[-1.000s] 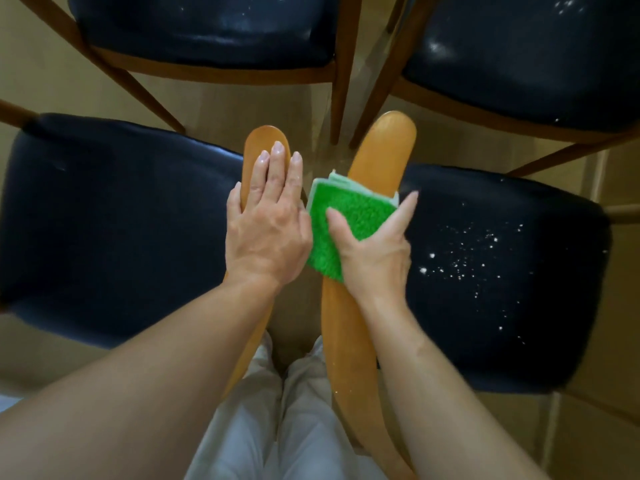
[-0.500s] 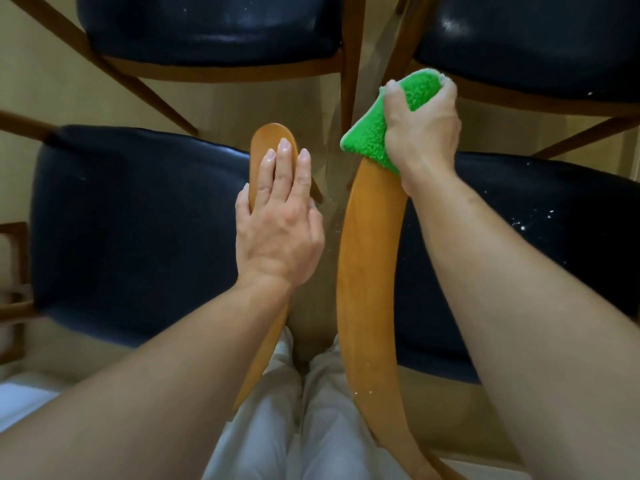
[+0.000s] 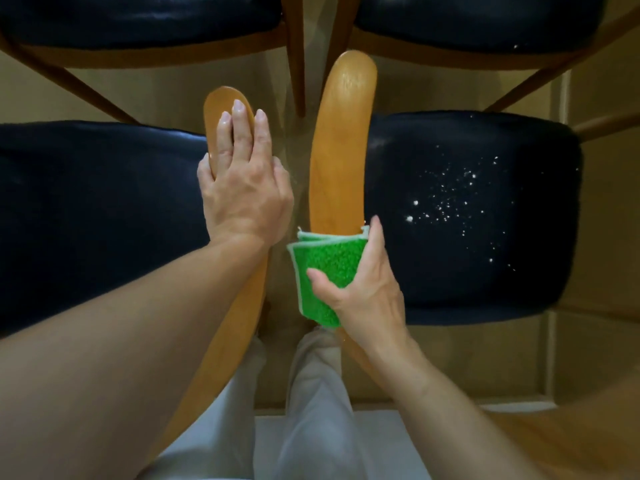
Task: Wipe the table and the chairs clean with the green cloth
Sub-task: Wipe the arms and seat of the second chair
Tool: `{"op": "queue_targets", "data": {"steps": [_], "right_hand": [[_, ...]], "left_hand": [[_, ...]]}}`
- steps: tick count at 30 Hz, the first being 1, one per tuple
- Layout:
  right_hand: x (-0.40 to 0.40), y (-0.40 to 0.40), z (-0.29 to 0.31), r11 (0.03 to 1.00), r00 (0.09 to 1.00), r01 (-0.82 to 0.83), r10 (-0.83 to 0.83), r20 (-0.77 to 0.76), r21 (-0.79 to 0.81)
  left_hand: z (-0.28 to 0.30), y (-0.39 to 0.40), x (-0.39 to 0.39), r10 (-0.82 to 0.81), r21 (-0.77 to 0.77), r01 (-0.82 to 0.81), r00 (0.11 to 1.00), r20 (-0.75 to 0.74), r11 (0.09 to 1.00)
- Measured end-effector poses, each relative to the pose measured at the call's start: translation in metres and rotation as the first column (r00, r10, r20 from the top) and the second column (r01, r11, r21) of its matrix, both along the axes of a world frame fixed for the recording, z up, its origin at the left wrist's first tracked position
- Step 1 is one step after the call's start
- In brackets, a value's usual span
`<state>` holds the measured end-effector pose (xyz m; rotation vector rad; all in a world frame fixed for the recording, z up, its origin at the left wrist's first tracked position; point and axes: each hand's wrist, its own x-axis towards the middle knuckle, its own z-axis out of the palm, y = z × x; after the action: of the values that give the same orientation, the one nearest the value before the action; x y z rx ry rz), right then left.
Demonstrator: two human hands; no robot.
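I look straight down at two chairs side by side. My right hand [image 3: 360, 292] grips the folded green cloth [image 3: 325, 268] wrapped over the wooden backrest [image 3: 341, 140] of the right chair, about halfway along it. White crumbs [image 3: 450, 202] are scattered on that chair's dark seat [image 3: 467, 289]. My left hand [image 3: 242, 188] rests flat, fingers straight, on the wooden backrest [image 3: 221, 102] of the left chair, whose dark seat [image 3: 97, 216] lies to the left.
Two more chairs with dark seats, one at top left [image 3: 138, 19] and one at top right [image 3: 485, 22], stand across, their wooden legs reaching toward the middle. My light trousers [image 3: 311, 410] show below. The floor is beige; a white strip runs along the bottom.
My right hand has drawn the cloth from the far tip of the right backrest back toward me to its middle. My left hand stays on the left backrest.
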<state>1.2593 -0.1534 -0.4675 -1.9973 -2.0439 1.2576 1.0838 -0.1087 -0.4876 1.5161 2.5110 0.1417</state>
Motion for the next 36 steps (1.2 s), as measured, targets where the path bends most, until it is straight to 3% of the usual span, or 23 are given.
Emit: {"op": "queue_targets", "data": {"steps": [5,10,16,24,29,32,36], "right_hand": [[-0.011,-0.028,0.001,0.982,0.931,-0.105,0.040,0.364,0.160],[-0.069,-0.005,-0.011,0.926,0.868,-0.050,-0.145,0.475,0.374],[-0.052,-0.032,-0.017,0.878,0.860,-0.023,-0.227,0.458,0.478],[0.061,-0.126,-0.013,0.943,0.833,-0.065,-0.129,0.539,0.325],[0.012,-0.090,-0.017,0.901,0.888,0.054,-0.240,0.392,0.431],[-0.022,-0.063,-0.019,0.850,0.880,0.160,-0.353,0.319,0.501],[-0.009,-0.073,-0.019,0.854,0.894,0.105,-0.305,0.328,0.509]], "left_hand": [[-0.004,-0.003,-0.001,-0.021,0.033,0.021,1.000,0.005,0.999],[-0.005,-0.003,-0.001,-0.022,0.084,0.017,0.997,0.068,0.996],[0.001,-0.006,0.000,-0.065,0.134,0.046,0.988,0.141,0.990],[0.011,-0.009,-0.006,-0.111,0.160,0.078,0.971,0.212,0.984],[0.013,-0.018,0.005,-0.233,0.199,0.192,0.949,0.212,0.961],[0.019,-0.024,0.039,-0.396,0.266,0.325,0.873,0.286,0.908],[0.023,-0.016,0.096,-0.504,0.342,0.392,0.787,0.356,0.854]]}}
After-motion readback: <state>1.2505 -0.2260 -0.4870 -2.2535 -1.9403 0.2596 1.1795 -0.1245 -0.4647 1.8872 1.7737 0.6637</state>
